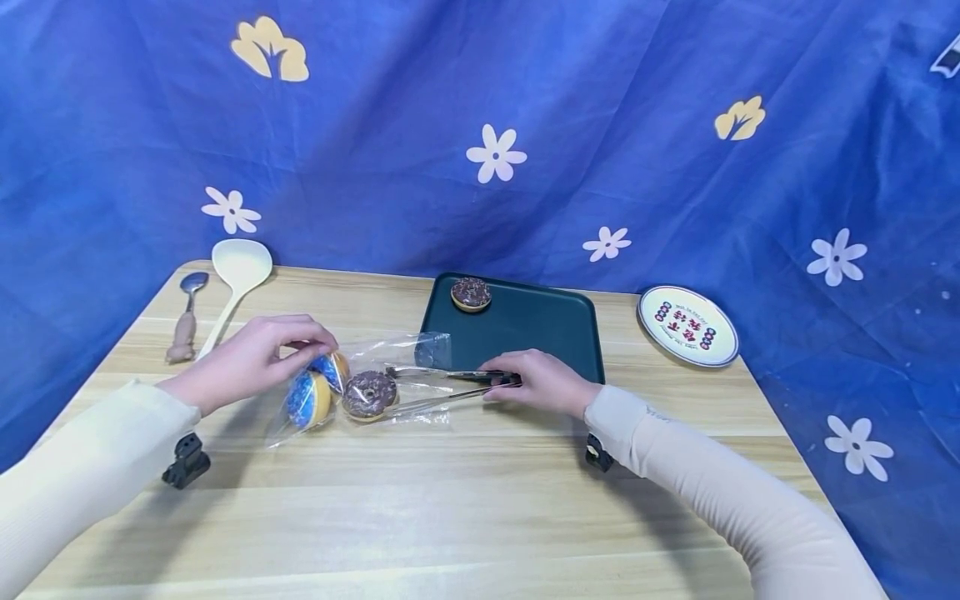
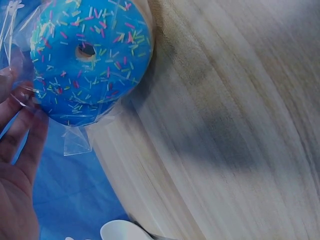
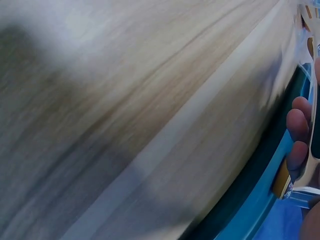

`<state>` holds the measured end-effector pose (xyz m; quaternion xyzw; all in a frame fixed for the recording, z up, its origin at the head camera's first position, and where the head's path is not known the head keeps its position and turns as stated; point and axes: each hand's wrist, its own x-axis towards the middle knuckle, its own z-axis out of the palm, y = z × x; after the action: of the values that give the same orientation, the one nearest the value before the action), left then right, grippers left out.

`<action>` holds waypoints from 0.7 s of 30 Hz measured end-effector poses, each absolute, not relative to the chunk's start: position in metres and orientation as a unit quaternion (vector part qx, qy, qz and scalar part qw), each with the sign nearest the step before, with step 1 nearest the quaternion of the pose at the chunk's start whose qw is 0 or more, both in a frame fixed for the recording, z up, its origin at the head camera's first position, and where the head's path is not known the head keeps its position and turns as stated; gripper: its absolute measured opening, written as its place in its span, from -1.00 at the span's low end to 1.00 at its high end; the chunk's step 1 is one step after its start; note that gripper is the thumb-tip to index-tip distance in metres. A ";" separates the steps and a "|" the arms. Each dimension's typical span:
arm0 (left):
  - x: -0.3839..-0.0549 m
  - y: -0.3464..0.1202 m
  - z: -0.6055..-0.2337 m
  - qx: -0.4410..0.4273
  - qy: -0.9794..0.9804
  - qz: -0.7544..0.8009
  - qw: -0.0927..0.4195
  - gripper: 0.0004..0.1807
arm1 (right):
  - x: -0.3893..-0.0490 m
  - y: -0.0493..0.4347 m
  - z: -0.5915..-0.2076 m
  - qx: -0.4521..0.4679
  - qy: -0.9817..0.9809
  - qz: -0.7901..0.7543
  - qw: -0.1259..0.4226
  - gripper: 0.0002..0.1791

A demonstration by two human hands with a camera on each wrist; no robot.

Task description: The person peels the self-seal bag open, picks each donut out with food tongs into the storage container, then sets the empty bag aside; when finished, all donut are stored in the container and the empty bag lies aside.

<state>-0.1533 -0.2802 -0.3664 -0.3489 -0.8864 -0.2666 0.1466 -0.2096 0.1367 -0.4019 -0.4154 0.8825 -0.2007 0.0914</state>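
In the head view, the left hand (image 1: 258,358) is pinching the clear bag (image 1: 386,352), its grip partly covering two blue donuts (image 1: 306,400). The right hand (image 1: 542,382) is holding the tongs (image 1: 474,375), its grip hiding their rear end. Lying lengthwise across the worktop (image 1: 375,517), the tongs are pointing left into the bag, arms spread beside the chocolate donut (image 1: 370,395); glare is obscuring any contact. In the left wrist view, the thumb is running out of frame and one blue donut is mostly hiding the other. In the right wrist view, the edge is cropping hand and tongs.
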 end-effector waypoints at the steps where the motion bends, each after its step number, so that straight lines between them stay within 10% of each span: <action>1: -0.153 -0.280 -0.367 -0.349 -0.887 -0.266 0.146 -0.69 | -0.209 0.136 -0.401 -0.415 0.882 -0.201 0.095 -0.50; 21: -0.154 -0.281 -0.367 -0.355 -0.884 -0.265 0.148 -0.73 | -0.206 0.139 -0.403 -0.417 0.876 -0.223 0.089 -0.56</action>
<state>-0.1540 -0.2811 -0.3669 -0.3555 -0.8840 -0.2651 0.1478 -0.2062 0.1386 -0.4031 -0.4172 0.8764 -0.2232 0.0894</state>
